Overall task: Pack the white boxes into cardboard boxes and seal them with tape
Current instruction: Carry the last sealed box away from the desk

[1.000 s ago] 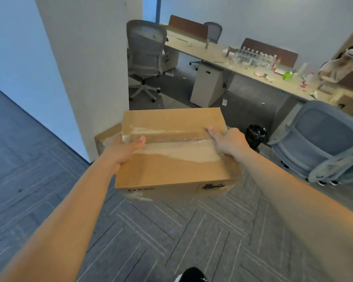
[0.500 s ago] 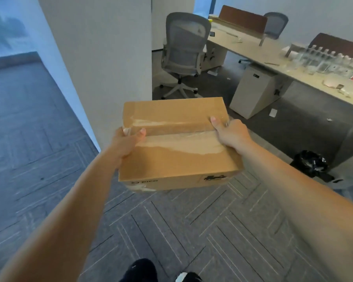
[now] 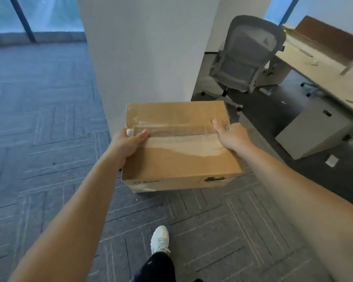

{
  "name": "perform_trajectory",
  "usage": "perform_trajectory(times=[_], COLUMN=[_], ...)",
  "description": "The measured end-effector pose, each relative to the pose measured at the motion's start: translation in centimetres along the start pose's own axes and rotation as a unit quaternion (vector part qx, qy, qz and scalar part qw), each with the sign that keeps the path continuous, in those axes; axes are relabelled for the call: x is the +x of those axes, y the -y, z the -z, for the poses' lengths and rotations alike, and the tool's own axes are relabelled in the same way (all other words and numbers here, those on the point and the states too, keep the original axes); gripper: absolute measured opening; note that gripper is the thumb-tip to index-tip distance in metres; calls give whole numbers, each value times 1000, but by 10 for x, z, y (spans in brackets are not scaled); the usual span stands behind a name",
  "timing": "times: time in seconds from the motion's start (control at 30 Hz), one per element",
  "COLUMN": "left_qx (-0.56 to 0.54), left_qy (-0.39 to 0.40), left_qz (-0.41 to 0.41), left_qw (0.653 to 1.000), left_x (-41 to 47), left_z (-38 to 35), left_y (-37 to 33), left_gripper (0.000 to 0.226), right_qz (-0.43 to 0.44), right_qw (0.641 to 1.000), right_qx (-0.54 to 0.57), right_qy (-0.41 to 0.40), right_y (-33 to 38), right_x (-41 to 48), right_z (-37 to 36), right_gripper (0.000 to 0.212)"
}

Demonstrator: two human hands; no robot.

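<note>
A big white pillar (image 3: 143,58) stands ahead, with a gray chair (image 3: 247,58) at its right side. The cardboard box (image 3: 179,147) is up in the air, taped shut. The left hand (image 3: 126,143) and right hand (image 3: 232,137) grip its 2 ends. 1 white shoe (image 3: 160,239) is on the carpet.

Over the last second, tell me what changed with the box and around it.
The person has walked and turned left: the pillar now fills the middle, the grey chair and desk have slid right, and a white shoe has stepped into view. Unchanged: left hand and right hand grip the ends of the taped cardboard box, thumbs on top.
</note>
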State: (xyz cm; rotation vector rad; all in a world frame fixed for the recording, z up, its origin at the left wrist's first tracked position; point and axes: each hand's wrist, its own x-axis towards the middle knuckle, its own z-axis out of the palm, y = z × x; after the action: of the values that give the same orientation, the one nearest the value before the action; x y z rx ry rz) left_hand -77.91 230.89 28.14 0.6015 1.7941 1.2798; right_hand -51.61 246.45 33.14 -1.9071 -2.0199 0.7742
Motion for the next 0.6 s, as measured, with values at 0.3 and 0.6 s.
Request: perform_trajectory(times=[0.3, 0.6], left_qx=[-5, -29], left_qy=[-94, -135], left_qz=[2, 36], left_qw=[996, 990], left_x=[140, 274], left_z=[-14, -37], left_y=[33, 173], left_gripper=[56, 45], right_qz=[76, 121], right_qw=[996, 987], right_qx=[-17, 31], right_qy=[52, 98], right_y=[31, -20], right_x=[162, 292], right_z=[-89, -273], right_gripper=[76, 81])
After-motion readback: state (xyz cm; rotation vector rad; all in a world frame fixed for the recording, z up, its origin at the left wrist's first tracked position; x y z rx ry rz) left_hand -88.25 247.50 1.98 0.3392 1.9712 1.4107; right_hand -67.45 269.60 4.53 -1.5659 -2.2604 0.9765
